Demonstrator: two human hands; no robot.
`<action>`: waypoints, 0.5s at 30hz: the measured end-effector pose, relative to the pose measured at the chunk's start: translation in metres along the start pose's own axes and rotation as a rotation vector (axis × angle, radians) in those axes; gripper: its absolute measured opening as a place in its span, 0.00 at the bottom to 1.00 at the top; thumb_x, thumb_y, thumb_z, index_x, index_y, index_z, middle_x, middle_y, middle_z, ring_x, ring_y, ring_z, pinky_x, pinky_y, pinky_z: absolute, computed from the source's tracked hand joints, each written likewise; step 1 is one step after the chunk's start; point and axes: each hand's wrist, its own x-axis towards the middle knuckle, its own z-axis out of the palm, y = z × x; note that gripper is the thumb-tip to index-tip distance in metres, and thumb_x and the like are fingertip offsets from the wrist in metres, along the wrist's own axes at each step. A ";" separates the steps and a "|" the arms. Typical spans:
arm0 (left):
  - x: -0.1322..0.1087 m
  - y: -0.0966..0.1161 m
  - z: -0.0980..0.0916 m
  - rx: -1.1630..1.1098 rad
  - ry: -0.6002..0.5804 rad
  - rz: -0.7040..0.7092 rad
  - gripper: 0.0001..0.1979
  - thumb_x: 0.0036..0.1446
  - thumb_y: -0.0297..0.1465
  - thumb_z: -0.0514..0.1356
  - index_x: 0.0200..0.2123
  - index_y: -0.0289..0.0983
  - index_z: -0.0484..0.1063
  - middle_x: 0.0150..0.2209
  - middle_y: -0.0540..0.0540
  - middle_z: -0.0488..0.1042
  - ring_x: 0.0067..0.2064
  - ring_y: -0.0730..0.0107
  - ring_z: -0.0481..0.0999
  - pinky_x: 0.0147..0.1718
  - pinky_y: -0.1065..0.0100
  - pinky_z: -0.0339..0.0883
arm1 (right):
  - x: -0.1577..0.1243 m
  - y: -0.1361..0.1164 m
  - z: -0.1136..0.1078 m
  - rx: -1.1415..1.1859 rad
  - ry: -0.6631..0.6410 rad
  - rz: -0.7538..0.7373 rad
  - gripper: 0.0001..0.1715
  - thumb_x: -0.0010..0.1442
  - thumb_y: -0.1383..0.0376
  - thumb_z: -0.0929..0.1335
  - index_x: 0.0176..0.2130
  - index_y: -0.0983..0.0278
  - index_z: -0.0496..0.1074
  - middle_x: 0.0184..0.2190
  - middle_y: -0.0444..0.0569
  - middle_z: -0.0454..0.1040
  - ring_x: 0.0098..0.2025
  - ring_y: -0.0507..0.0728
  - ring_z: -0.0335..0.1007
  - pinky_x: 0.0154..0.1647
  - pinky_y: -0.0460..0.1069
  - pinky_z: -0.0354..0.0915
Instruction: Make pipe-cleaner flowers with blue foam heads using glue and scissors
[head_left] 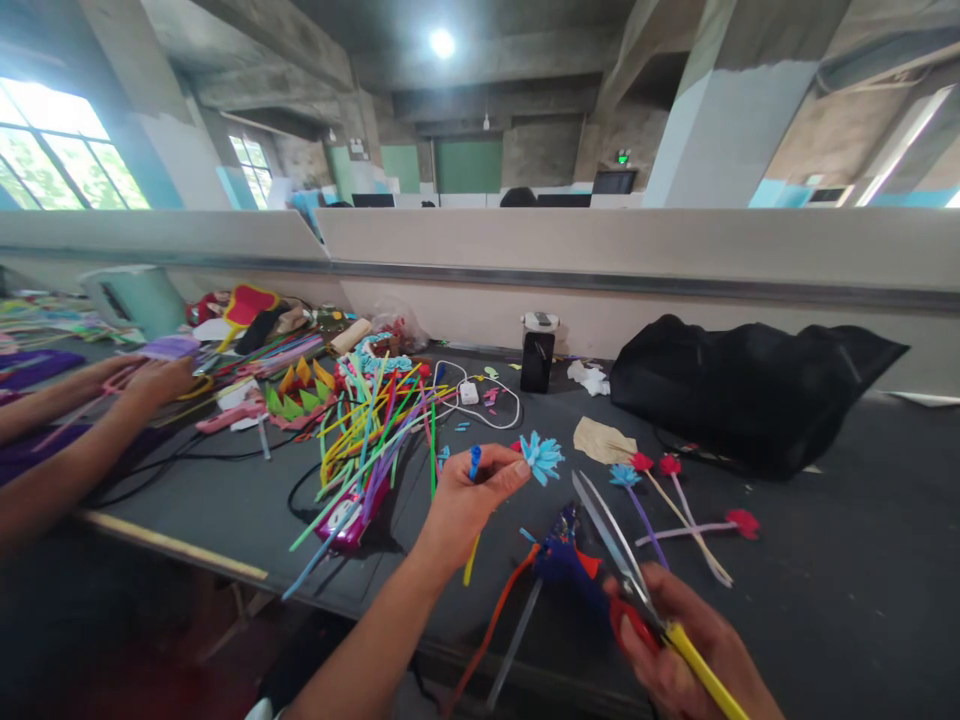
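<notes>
My left hand (469, 500) pinches a light blue fuzzy flower (541, 457) between thumb and fingers, and a small blue piece (475, 460) shows at its fingers. A yellow stem (471, 562) shows below this hand; I cannot tell whether it joins the flower. In my right hand (694, 635) is a pair of scissors (619, 545) with red and yellow handles, its blades slightly apart and pointing toward the flower. Beneath, between the hands, lies a dark blue tool (568, 560) with an orange part, an orange cord and a clear rod, resembling a glue gun.
Several stemmed flowers, including a blue one (625, 475) and a red one (744, 523), lie to the right. A black bag (735, 390) stands behind them. Colourful pipe cleaners (375, 440) are heaped left of centre. At far left a co-worker's hands (154, 385) handle purple material.
</notes>
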 end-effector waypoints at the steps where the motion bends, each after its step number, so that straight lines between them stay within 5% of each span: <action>1: 0.001 -0.001 -0.001 -0.007 -0.005 0.004 0.10 0.51 0.36 0.67 0.27 0.35 0.77 0.21 0.54 0.63 0.24 0.78 0.57 0.24 0.72 0.50 | 0.000 0.002 -0.001 -0.004 -0.012 -0.007 0.38 0.43 0.41 0.74 0.44 0.62 0.70 0.24 0.43 0.64 0.22 0.48 0.56 0.18 0.42 0.55; 11: 0.001 0.000 0.003 -0.054 -0.044 0.022 0.08 0.48 0.33 0.68 0.25 0.34 0.77 0.21 0.53 0.66 0.25 0.78 0.60 0.26 0.73 0.54 | -0.004 -0.003 0.002 0.011 -0.024 0.057 0.38 0.44 0.42 0.74 0.46 0.61 0.68 0.22 0.40 0.63 0.17 0.42 0.42 0.14 0.41 0.41; 15: -0.001 -0.001 0.003 -0.033 -0.074 0.019 0.09 0.50 0.34 0.68 0.26 0.34 0.78 0.22 0.52 0.68 0.27 0.77 0.62 0.27 0.73 0.56 | -0.003 -0.001 0.002 -0.003 -0.001 0.040 0.37 0.43 0.42 0.75 0.46 0.60 0.69 0.25 0.43 0.66 0.19 0.44 0.49 0.14 0.40 0.44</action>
